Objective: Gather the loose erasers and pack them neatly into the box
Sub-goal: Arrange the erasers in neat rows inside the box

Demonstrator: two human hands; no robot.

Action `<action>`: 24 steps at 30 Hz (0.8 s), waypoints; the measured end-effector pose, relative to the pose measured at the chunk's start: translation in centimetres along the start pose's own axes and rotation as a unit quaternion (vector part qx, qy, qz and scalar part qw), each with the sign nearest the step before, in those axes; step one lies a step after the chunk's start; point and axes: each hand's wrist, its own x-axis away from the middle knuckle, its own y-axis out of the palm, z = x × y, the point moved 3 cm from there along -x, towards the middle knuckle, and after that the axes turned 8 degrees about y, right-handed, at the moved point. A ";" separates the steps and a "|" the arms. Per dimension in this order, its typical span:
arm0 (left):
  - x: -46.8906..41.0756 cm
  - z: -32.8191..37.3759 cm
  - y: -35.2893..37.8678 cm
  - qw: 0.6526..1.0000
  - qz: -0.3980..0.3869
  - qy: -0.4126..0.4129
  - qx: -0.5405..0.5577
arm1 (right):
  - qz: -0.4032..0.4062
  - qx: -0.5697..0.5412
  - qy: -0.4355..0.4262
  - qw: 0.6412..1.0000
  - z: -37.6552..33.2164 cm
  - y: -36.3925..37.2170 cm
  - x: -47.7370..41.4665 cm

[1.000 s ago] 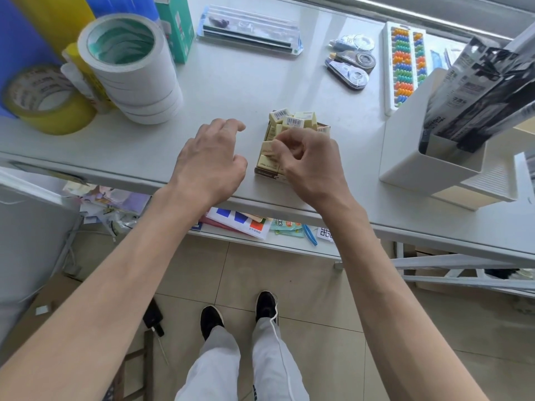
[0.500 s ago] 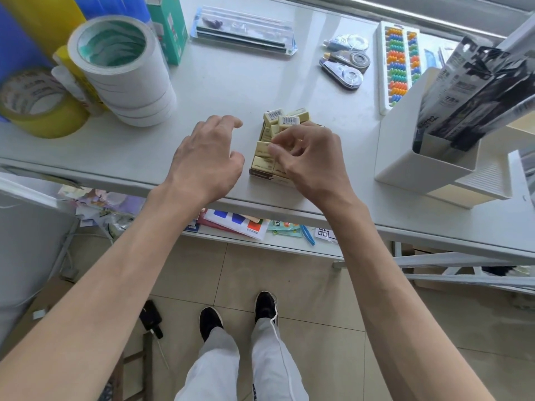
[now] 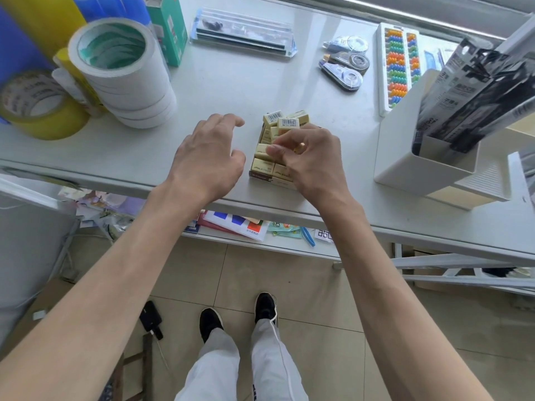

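Where the box (image 3: 262,176) sits: near the front edge of the table (image 3: 231,88), between both hands.
Erasers (image 3: 285,123): cream blocks, packed in the box; several at the far end heaped and tilted, barcodes up.
Left hand (image 3: 208,160): just left of the box, fingers loosely curled, holding nothing.
Right hand (image 3: 309,160): over the box, thumb and fingertips pinching one eraser (image 3: 262,151).
Tape rolls (image 3: 130,82): stacked far left.
Bin (image 3: 405,157): white, right of the box.

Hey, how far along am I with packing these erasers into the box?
Done: the near rows lie flat in the box. In hand: your right hand pinches one eraser above them; your left hand hovers open beside the box. Left: seating it and straightening the jumbled erasers at the far end.
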 end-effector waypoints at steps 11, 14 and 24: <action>-0.2 0.6 0.3 1.000 0.001 0.003 0.007 | 0.036 -0.054 0.026 0.998 0.0 0.4 0.3; -0.3 0.6 0.3 1.000 0.002 0.004 0.006 | 0.039 -0.025 0.029 0.998 -0.2 0.4 0.3; -0.1 0.2 0.0 1.000 0.003 -0.001 0.002 | -0.017 0.069 0.019 0.997 -0.7 0.6 0.8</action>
